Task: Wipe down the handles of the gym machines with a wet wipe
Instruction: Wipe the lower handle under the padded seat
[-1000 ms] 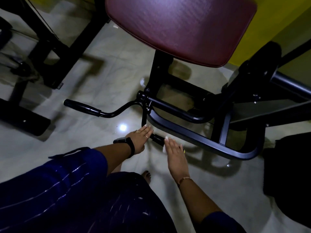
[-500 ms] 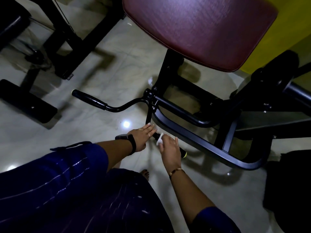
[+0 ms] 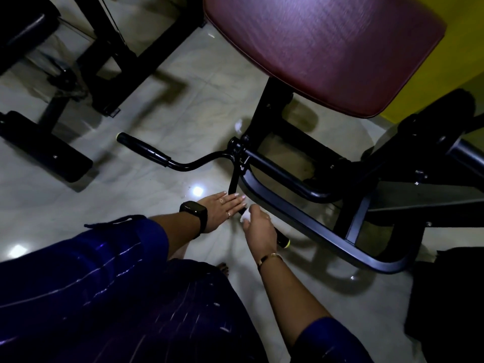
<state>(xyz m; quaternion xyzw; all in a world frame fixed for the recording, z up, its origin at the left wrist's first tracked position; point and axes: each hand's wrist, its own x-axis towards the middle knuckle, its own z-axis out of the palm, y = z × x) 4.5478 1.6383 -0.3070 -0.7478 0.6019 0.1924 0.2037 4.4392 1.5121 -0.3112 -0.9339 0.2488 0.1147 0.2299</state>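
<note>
A black handlebar hangs low under the maroon seat pad (image 3: 324,48) of a gym machine. Its near handle (image 3: 282,241) has a yellow-green end cap showing past my right hand (image 3: 258,227). That hand is curled round the near handle with a white wet wipe (image 3: 245,217) bunched at the thumb side. My left hand (image 3: 222,209), with rings and a black watch, lies flat with straight fingers touching the bar just above the grip. The far handle (image 3: 142,150) sticks out to the left, untouched.
The machine's black tube frame (image 3: 314,229) runs right of my hands. Another machine's black base and foot (image 3: 44,150) stand at the left on the shiny tile floor (image 3: 157,200). A yellow wall (image 3: 450,64) is at the far right. A dark object (image 3: 450,297) fills the lower right.
My right hand went from lying flat beside the near handle to curling round it with the wipe, then slid slightly up the grip. The left hand stayed put.
</note>
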